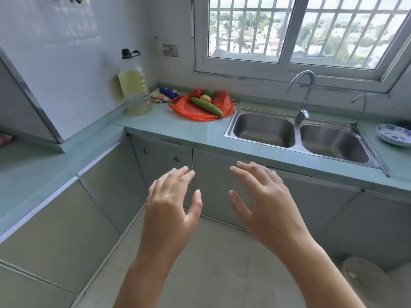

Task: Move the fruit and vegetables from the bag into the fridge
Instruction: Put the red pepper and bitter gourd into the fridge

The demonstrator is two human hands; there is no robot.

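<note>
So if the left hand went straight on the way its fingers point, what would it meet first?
Probably the cabinet door under the counter, or the counter's front edge; depth is unclear. The left hand is open, and the bag lies further along.

The bowl (pixel 392 134) runs off the right edge. In the bag (pixel 224 104), a red piece (pixel 197 92) and a green piece (pixel 209 93) sit half hidden behind the others, too small to name. A pink thing (pixel 6 138) on the bench (pixel 33 170) is cut by the left edge.
</note>
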